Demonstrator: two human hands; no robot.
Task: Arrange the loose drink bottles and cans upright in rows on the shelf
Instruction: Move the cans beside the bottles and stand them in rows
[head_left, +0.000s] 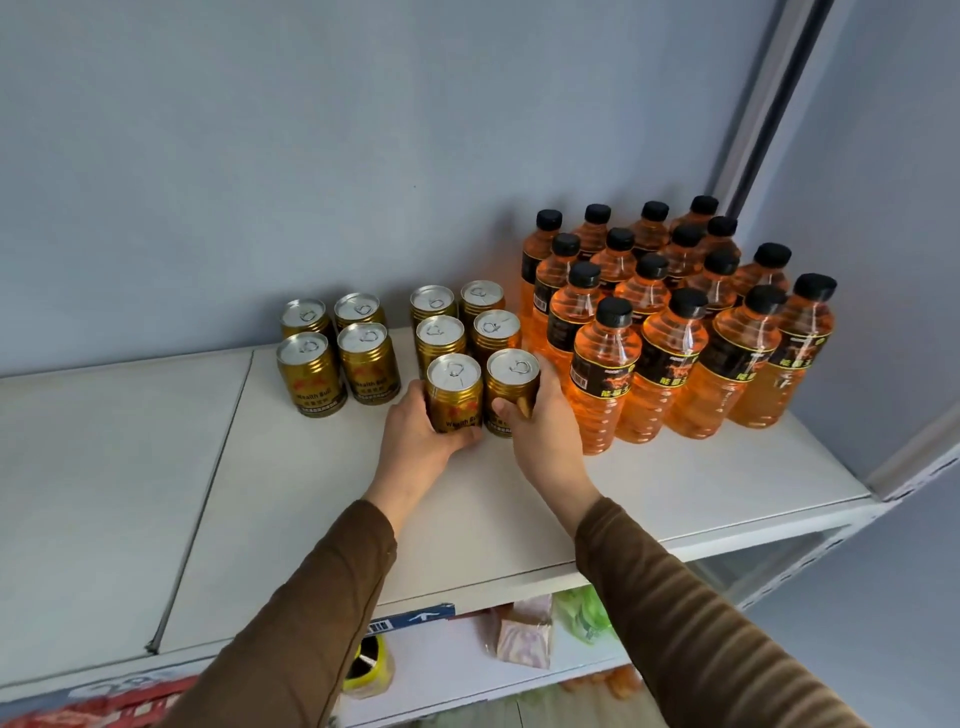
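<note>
Gold drink cans stand upright on the white shelf (260, 493). My left hand (421, 436) grips the front left can (453, 391) of a two-wide block, and my right hand (540, 431) grips the front right can (511, 388) beside it. Both cans stand on the shelf, touching each other. Behind them stand several more cans (467, 317) in two columns. A separate group of several cans (335, 353) stands to the left. Orange bottles with black caps (675, 322) stand upright in rows on the right.
The wall (363, 156) backs the shelf, and a grey upright post (763, 130) rises at the right rear. Bare shelf surface lies to the left and in front. A lower shelf (467, 660) holds packets, a yellow tape roll and a box.
</note>
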